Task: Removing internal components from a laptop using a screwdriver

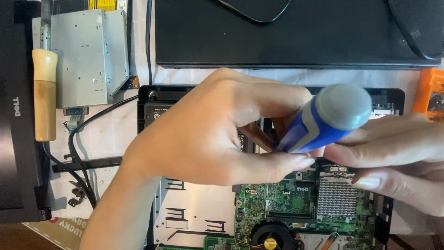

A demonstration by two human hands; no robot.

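**Screwdriver steadied over an opened laptop**

A blue-and-grey screwdriver handle (pixel 330 118) is pinched by the fingers of the left hand (pixel 203 134), while the right hand (pixel 393 153) is curled against it from the other side. The tip is hidden above the opened laptop base (pixel 152 97), near the green circuit board (pixel 277 199). A screw appears to be worked; a steady, upright hold is called for. A yellow label (pixel 105 4) is seen at the top left, and an orange case (pixel 428 95) at the right edge.
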